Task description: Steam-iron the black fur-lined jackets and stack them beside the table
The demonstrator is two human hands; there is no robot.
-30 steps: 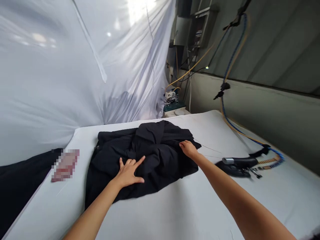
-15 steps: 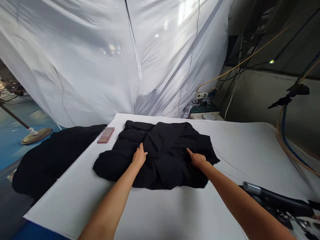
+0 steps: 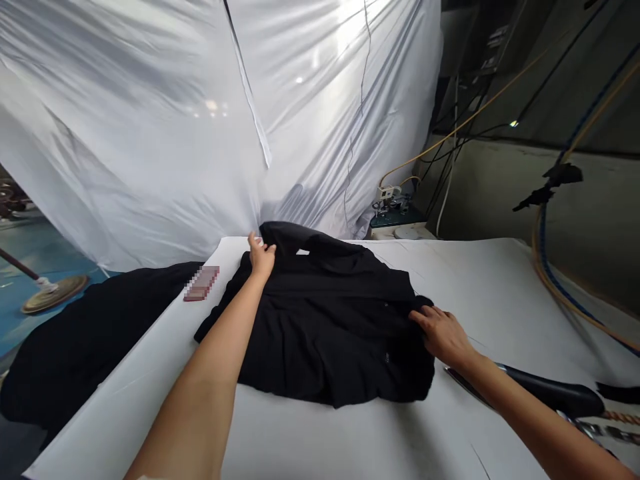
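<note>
A black garment (image 3: pixel 325 320) lies spread on the white padded table (image 3: pixel 380 427). My left hand (image 3: pixel 261 255) grips its far edge near the collar and lifts that part slightly off the table. My right hand (image 3: pixel 443 333) pinches the garment's right edge, close to the table surface. Between my two hands the fabric lies mostly flat, with small buttons visible near the right side.
A black steam iron (image 3: pixel 545 393) with hoses rests on the table just right of my right forearm. A small reddish, blurred object (image 3: pixel 201 283) lies at the table's left edge. A dark cloth pile (image 3: pixel 85 333) sits left of the table. White sheeting hangs behind.
My left hand moved from the garment's middle to its far edge and took hold of it. My right hand shifted to the right edge. The crumpled garment is now spread flatter.
</note>
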